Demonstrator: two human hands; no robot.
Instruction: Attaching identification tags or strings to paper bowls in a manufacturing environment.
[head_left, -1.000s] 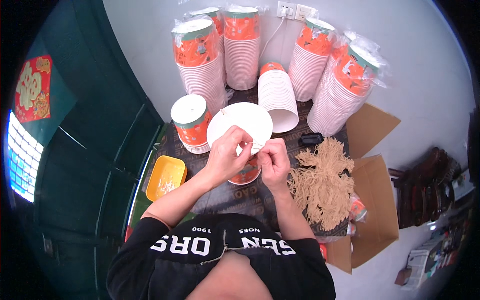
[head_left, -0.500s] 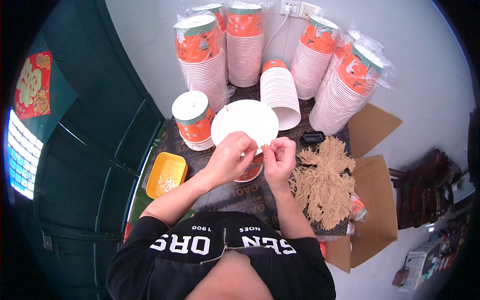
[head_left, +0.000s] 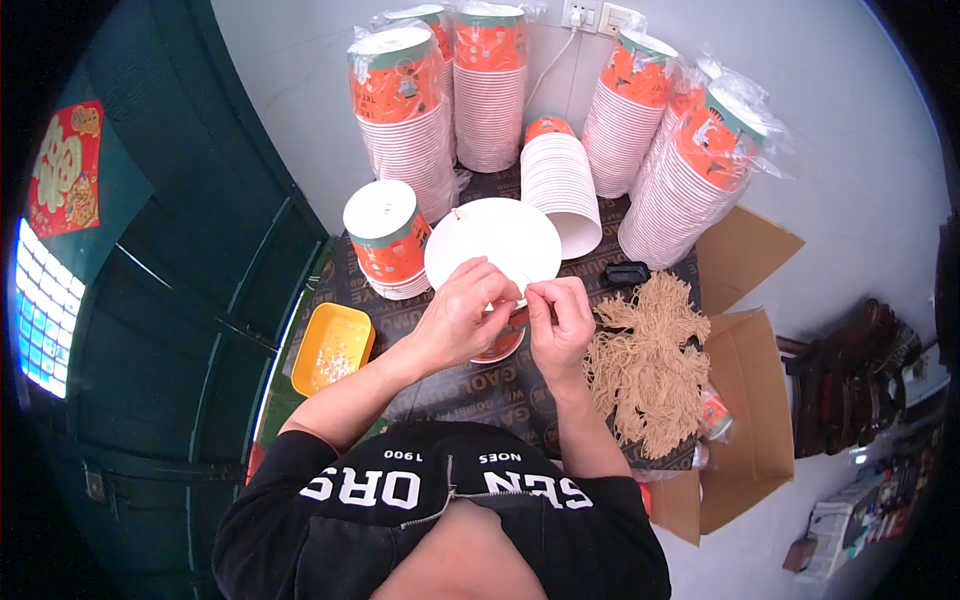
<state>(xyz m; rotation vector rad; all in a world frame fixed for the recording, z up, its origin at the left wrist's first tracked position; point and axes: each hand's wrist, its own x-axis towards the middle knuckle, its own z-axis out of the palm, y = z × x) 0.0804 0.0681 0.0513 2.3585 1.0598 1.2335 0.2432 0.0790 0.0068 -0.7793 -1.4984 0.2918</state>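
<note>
In front of me is a paper bucket with a broad white round face [head_left: 490, 240] turned up; I cannot tell whether this is its base or its mouth. Orange printed paper [head_left: 500, 347] shows below my hands. A short tan cord end [head_left: 457, 213] sticks out at the far left edge of the white face. At the near edge, my left hand [head_left: 465, 308] is closed, with thumb and forefinger pinched together. My right hand [head_left: 560, 318] pinches a thin pale cord [head_left: 527, 281] close to the left fingertips. The fingers partly hide the cord.
Tan cords [head_left: 650, 370] lie heaped on the right of the dark table, beside a small black object [head_left: 627, 273]. A yellow tray [head_left: 335, 345] with small bits stands left. Orange bucket stacks [head_left: 400, 110] line the back; one stack [head_left: 560, 190] lies sideways. An open carton [head_left: 750, 420] stands right.
My right hand has shifted slightly, its fingers pinching closer together by the bucket's near edge. The white face has moved a touch to the right. My left hand stays nearly in place.
</note>
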